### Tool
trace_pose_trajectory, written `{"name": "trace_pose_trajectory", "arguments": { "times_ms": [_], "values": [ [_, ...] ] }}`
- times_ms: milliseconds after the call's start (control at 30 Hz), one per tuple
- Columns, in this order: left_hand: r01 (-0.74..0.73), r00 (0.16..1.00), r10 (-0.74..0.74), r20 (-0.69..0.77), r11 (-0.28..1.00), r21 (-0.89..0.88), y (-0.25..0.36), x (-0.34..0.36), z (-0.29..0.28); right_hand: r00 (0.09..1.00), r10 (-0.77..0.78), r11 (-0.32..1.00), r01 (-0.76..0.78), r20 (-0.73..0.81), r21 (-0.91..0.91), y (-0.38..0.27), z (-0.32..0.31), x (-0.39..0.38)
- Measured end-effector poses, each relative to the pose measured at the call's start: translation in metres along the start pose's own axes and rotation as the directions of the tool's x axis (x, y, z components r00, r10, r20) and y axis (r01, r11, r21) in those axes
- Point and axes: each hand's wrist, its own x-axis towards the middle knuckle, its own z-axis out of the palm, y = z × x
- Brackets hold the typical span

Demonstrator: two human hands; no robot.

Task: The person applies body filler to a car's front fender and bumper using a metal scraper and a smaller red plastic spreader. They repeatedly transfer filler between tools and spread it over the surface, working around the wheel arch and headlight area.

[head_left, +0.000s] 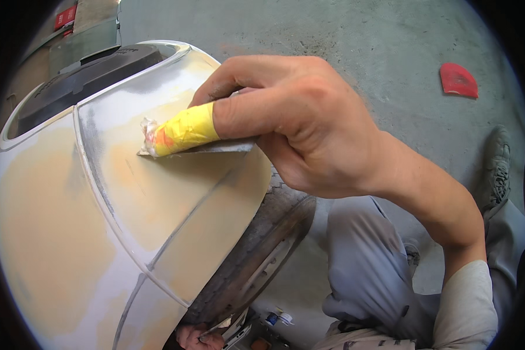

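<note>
My right hand [315, 122] reaches in from the lower right over a curved car body panel [175, 175], patched in white, grey and pale yellow. Its thumb is wrapped in yellow tape [186, 128] with a frayed, whitish tip. Between thumb and fingers the hand pinches a thin grey sheet [221, 147], which looks like folded sandpaper, against or just above the panel. At the bottom edge, below the wheel arch, my left hand [199, 337] shows only in part. Its fingers are curled around a thin dark thing that I cannot make out.
A dirty tire [254, 245] sits under the panel's edge. The panel surrounds a dark fixture [87, 76] at the upper left. A red pad [459, 80] lies on the grey-green floor [379, 35]. My grey-trousered leg [367, 262] and a shoe [498, 166] are at the right.
</note>
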Motion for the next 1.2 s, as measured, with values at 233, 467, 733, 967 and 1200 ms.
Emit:
{"name": "trace_pose_trajectory", "arguments": {
  "times_ms": [233, 467, 733, 967, 1200],
  "values": [
    [0.004, 1.0, -0.004, 0.002, 1.0, 0.009, -0.001, 0.0, 0.001, 0.992, 0.064, 0.998, -0.062, 0.104, -0.026, -0.016, -0.029, -0.017],
    [-0.013, 0.999, 0.014, -0.041, 1.0, 0.011, 0.002, 0.002, 0.004, 0.999, 0.006, 1.0, -0.005, 0.041, -0.028, 0.015, -0.011, 0.025],
    [-0.04, 0.999, 0.039, -0.036, 0.999, -0.013, -0.001, 0.002, 0.003, 0.997, -0.044, 0.999, 0.044, -0.07, -0.003, 0.006, 0.006, 0.003],
    [-0.024, 0.998, 0.025, -0.055, 0.999, 0.024, -0.004, -0.005, 0.005, 0.994, -0.003, 0.999, -0.002, -0.107, -0.044, -0.026, 0.032, -0.071],
    [-0.021, 1.0, 0.022, -0.016, 0.999, 0.049, -0.004, -0.003, 0.005, 0.991, 0.125, 0.99, -0.128, -0.051, -0.058, -0.021, -0.01, -0.057]
  ]
}}
